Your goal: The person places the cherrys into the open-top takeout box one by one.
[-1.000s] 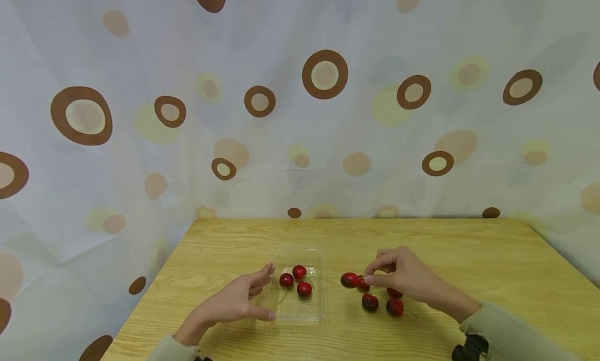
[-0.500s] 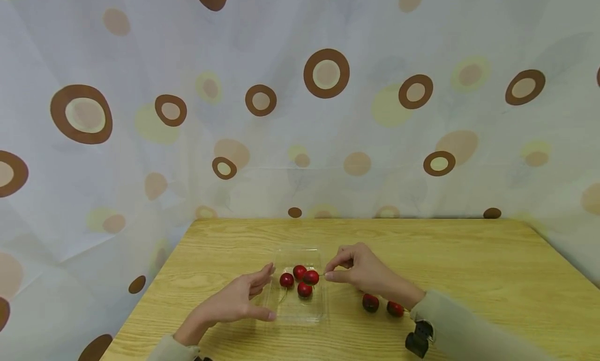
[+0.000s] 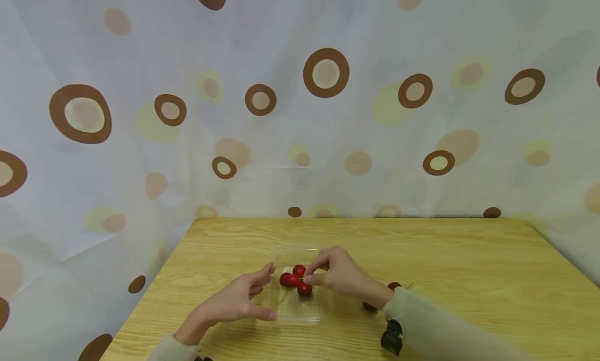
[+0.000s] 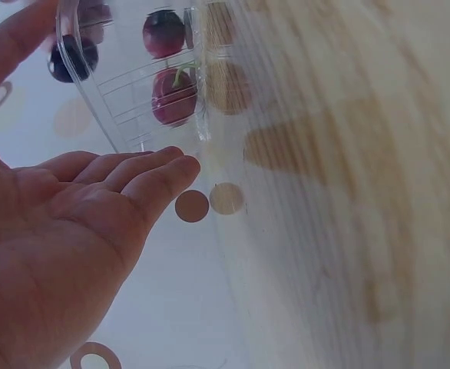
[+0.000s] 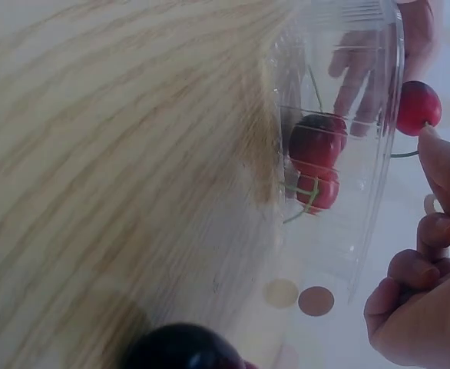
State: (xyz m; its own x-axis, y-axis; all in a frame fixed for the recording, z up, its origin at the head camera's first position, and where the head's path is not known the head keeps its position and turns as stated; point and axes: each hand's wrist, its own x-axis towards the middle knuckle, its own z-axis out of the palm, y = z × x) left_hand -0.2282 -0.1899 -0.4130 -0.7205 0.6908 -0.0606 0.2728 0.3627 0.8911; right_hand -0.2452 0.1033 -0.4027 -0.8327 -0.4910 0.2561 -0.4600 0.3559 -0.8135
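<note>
Right hand (image 3: pixel 336 275) is now reaching further left than half a second ago, so the cherry (image 3: pixel 292 281) it's carrying is hanging over the left part of the clear container (image 3: pixel 300 310) instead of near the right edge; left hand (image 3: pixel 236 297) is staying put. That right grip is pinching the cherry by its stem (image 5: pixel 404 154), and going by the right wrist view the fruit is hanging above the rim (image 5: pixel 401 46). Three other cherries (image 3: pixel 304 289) are already lying inside. Left grip is spreading loosely beside the container, thumb well away from the fingers; I'm not able to tell whether it's touching. A couple more cherries (image 3: pixel 394 286) are peeking out on the tabletop (image 3: pixel 234 241) past the right sleeve (image 3: pixel 436 319). Handling-wise, I'm expecting cherries to be light, slick-skinned, firm but easy to bruise, so I'm liking that stem hold, ideally close to the fruit, where it's probably swinging less. Container is looking thin and light, so I'm guessing it's sliding or flexing easily; opposite side walls are seeming like the spot for gentle holding.
</note>
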